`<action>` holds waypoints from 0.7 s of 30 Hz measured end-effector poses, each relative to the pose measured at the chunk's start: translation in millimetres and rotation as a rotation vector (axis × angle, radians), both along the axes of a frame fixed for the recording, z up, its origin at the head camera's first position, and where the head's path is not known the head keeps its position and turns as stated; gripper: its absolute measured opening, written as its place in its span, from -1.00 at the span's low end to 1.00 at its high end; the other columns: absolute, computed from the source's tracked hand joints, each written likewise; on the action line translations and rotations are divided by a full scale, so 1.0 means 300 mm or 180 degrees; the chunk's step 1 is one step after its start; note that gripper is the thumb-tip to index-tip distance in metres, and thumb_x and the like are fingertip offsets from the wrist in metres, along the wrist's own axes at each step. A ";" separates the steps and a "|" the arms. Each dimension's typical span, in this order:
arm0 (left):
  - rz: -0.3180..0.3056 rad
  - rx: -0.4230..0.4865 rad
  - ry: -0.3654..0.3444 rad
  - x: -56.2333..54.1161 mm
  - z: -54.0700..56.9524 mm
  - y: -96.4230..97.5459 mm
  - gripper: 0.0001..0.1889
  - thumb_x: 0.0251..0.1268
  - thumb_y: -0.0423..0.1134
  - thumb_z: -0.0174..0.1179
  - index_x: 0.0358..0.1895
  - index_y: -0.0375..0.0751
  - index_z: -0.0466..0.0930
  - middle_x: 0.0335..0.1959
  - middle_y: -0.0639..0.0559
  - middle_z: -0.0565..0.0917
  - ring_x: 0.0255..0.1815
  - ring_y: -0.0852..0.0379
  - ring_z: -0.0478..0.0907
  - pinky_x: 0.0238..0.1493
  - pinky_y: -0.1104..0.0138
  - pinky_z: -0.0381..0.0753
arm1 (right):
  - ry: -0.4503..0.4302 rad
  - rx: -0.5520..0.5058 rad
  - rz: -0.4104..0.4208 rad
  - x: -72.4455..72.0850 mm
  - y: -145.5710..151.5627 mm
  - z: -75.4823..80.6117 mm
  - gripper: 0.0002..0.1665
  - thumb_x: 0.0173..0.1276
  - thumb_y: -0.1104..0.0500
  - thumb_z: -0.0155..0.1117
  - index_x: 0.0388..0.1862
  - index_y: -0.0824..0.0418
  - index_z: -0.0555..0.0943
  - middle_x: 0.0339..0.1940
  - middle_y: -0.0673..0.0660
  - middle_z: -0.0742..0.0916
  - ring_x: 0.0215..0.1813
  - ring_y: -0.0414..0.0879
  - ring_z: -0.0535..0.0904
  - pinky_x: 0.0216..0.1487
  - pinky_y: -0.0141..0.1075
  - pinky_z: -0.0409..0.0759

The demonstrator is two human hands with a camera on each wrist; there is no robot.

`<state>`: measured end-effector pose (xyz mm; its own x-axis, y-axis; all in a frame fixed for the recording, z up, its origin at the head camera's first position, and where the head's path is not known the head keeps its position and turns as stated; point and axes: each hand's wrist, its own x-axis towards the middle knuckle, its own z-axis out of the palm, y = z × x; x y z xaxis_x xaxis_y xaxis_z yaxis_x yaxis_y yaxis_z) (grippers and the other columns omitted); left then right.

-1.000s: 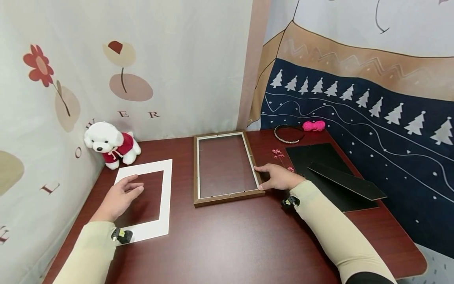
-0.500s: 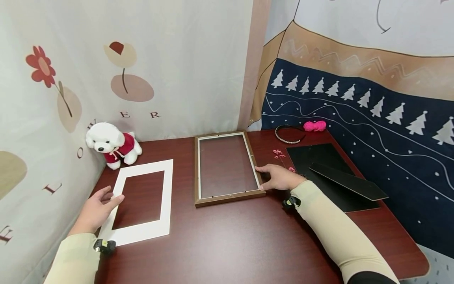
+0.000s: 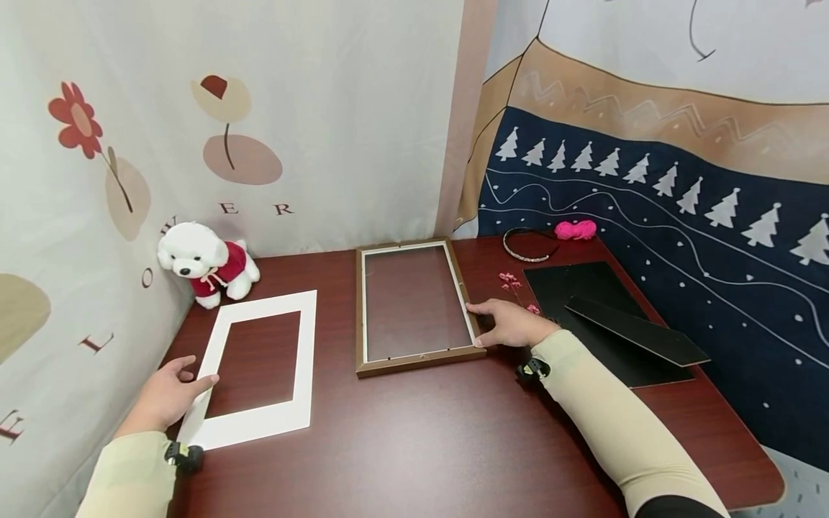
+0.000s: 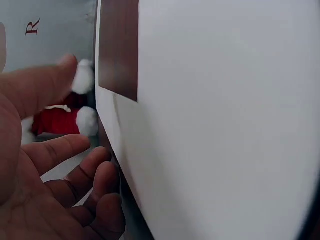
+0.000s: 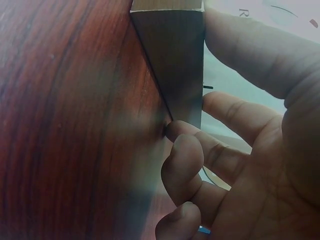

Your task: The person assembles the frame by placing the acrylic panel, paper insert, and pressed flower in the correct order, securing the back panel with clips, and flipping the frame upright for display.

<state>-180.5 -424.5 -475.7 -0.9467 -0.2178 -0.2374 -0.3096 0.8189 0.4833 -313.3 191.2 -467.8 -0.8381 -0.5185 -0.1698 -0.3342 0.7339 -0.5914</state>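
Observation:
A white mat board (image 3: 303,360) with a rectangular opening lies flat on the left of the table. At its left edge hovers my left hand (image 3: 162,397), thumb over the border and fingers loosely bent beside it; in the left wrist view nothing is pinched between thumb and fingers. A brown picture frame (image 3: 414,358) with a clear pane and white inner edging lies in the middle. My right hand (image 3: 513,322) touches the frame's right side near the front corner. The right wrist view has its thumb and fingertips spread along the frame's side (image 5: 175,55).
A black backing board (image 3: 570,288) with a raised stand flap (image 3: 635,331) lies on the right. Pink sprigs (image 3: 509,280), a headband (image 3: 527,255) and pink yarn (image 3: 575,230) are behind it. A plush dog (image 3: 194,252) sits at the back left. Curtains border the table.
My left hand has moved left and towards me, from above the mat board's opening to its left edge. The right hand and the frame have stayed in place.

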 end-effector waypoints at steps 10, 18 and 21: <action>-0.0177 -0.0238 -0.0053 -0.019 -0.005 0.002 -0.19 0.36 -0.19 0.35 0.43 -0.67 0.14 0.14 -0.75 0.46 0.11 -0.60 0.49 0.08 -0.30 0.54 | -0.0030 -0.0027 -0.0017 -0.001 0.001 -0.003 -0.01 0.27 0.03 0.62 0.63 0.13 0.40 0.53 0.35 0.50 0.55 0.27 0.37 0.57 0.18 0.28; -0.0028 -0.0293 -0.0127 -0.026 0.015 0.032 -0.17 0.33 -0.25 0.30 0.44 -0.71 0.07 0.23 -0.78 0.37 0.20 -0.66 0.41 0.17 -0.37 0.48 | -0.0015 -0.0011 0.0000 -0.001 -0.001 0.002 -0.01 0.27 0.01 0.62 0.62 0.13 0.40 0.52 0.35 0.51 0.55 0.28 0.38 0.57 0.19 0.28; 0.0046 -0.0299 -0.0174 -0.028 0.021 0.046 -0.17 0.32 -0.26 0.29 0.45 -0.72 0.06 0.27 -0.78 0.30 0.23 -0.69 0.35 0.23 -0.40 0.43 | -0.0029 -0.0019 -0.0008 -0.001 0.000 -0.002 -0.01 0.26 0.01 0.62 0.63 0.12 0.40 0.52 0.35 0.50 0.54 0.28 0.38 0.57 0.19 0.29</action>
